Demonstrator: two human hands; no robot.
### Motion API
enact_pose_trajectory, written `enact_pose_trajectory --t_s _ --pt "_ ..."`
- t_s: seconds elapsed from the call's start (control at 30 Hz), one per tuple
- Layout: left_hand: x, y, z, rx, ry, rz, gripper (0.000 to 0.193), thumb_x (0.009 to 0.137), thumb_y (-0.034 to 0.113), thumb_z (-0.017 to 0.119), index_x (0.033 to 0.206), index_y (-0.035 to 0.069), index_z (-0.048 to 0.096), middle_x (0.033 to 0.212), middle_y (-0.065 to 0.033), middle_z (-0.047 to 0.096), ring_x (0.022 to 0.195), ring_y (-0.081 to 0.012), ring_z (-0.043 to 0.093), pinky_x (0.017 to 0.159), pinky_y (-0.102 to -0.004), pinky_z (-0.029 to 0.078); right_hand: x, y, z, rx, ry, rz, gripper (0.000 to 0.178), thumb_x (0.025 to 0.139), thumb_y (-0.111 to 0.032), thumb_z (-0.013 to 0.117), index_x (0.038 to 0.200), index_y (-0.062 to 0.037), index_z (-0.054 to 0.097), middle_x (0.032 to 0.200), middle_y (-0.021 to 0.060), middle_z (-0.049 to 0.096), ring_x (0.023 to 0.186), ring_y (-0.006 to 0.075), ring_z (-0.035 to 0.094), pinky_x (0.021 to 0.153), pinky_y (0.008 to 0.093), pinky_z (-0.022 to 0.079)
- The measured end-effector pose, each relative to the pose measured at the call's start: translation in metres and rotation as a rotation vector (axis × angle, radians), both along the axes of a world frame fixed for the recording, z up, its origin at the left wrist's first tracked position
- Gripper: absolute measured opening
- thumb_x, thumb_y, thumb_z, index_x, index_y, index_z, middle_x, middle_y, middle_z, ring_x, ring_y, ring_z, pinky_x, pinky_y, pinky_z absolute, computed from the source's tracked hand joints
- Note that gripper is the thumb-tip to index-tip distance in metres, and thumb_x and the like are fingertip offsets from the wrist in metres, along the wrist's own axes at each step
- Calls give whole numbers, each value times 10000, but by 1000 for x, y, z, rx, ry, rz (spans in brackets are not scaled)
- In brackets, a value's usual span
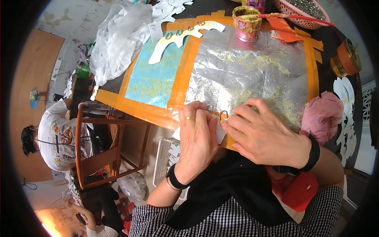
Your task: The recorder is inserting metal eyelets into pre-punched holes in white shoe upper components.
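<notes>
Near the table's front edge, my left hand [195, 136] pinches a white cut-out piece [221, 133], most of which is hidden by my fingers. Two small metal rings [224, 114] stand up from its upper edge. My right hand [262, 136] is closed at the right-hand ring, thumb and index finger pressed against it and the piece. Beyond my left hand, a white scalloped strip [161, 50] carrying several similar rings lies on the blue sheet [148, 83]. Under and ahead of my hands spreads clear plastic [244, 67], taped in orange and smeared with yellow.
A glue-crusted pink cup [246, 29] holds a red-handled brush [294, 19]. Behind are a pink basket [316, 24] of metal parts and tape rolls [346, 59]. Pink plastic [323, 117] and white cut-outs [343, 134] lie right, a plastic bag [118, 43] left. People [59, 134] sit beyond a chair [114, 122].
</notes>
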State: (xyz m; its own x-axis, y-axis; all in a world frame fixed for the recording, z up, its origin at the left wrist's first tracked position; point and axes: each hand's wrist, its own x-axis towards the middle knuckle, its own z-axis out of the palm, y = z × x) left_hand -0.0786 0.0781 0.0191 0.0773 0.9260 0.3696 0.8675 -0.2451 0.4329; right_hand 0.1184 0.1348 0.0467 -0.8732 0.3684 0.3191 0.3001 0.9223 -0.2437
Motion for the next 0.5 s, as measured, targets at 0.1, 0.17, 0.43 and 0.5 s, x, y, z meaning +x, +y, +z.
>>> enact_pose_trajectory --t_s 0.1,0.17,0.43,0.5 --pt "-1 0 1 18 25 1 217 872 -39 690 1006 -25 519 1131 -203 509 1035 -364 533 896 -433 456 -1 2 3 -8 -11 5 206 825 -229 719 871 -29 729 961 47 562 1015 220 522 981 399 390" --pt "0 0 0 15 -54 32 243 869 -45 694 1017 -20 502 1138 -199 506 1024 -348 538 879 -417 461 -1 2 1 -12 3 1 206 822 -222 718 874 -24 736 961 50 560 1015 220 522 984 400 390" --pt "-5 3 -8 -35 -361 24 302 857 -64 709 988 21 451 987 -127 598 834 -228 553 744 -318 473 -1 -1 5 -26 -6 17 202 797 -215 744 856 -22 740 980 54 567 1037 224 528 998 407 385" --pt "-3 5 -10 -28 -442 31 251 864 -64 706 959 27 493 912 -104 646 776 -217 554 712 -307 474 -2 -2 6 -8 -4 20 201 788 -213 754 850 -23 738 980 54 570 1040 224 531 1001 409 384"
